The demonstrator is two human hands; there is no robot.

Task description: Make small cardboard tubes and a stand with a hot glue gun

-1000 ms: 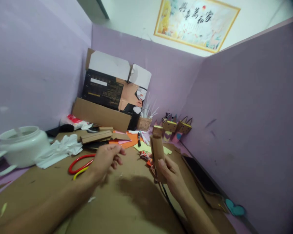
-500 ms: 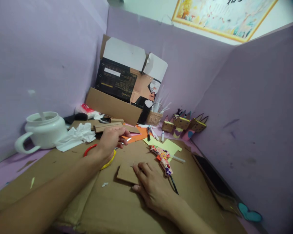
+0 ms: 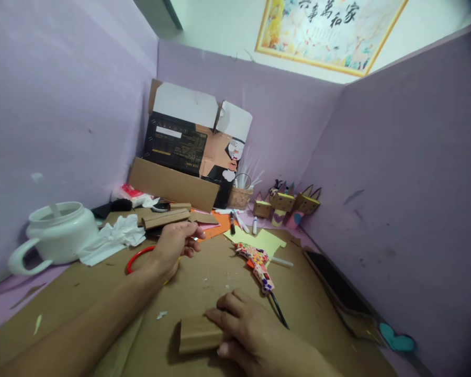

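Observation:
My right hand (image 3: 245, 327) grips a small folded piece of cardboard (image 3: 199, 335) from its right side, low in the view near my body. The thumb is at its near edge and the fingers lie on top. My left hand (image 3: 179, 243) hovers over a pair of scissors with a red handle loop (image 3: 135, 257) and a yellow one, largely covered by the hand. Its fingers are loosely bent and apart, with nothing visible in them. Right of centre lies a flower-patterned glue gun (image 3: 257, 262) with a clear glue stick (image 3: 282, 261) in its back.
Behind the left hand lie cardboard strips (image 3: 167, 218) and crumpled tissue (image 3: 115, 235). A white mug (image 3: 63, 233) stands at the left. Markers (image 3: 233, 222), yellow paper (image 3: 272, 240) and cardboard animal figures (image 3: 284, 201) are at the back. A dark flat panel (image 3: 339, 280) lies along the right wall.
My right hand has drawn the cardboard piece toward me and lifted it at a tilt. My left hand stays over the scissors. The camera view has tipped upward slightly.

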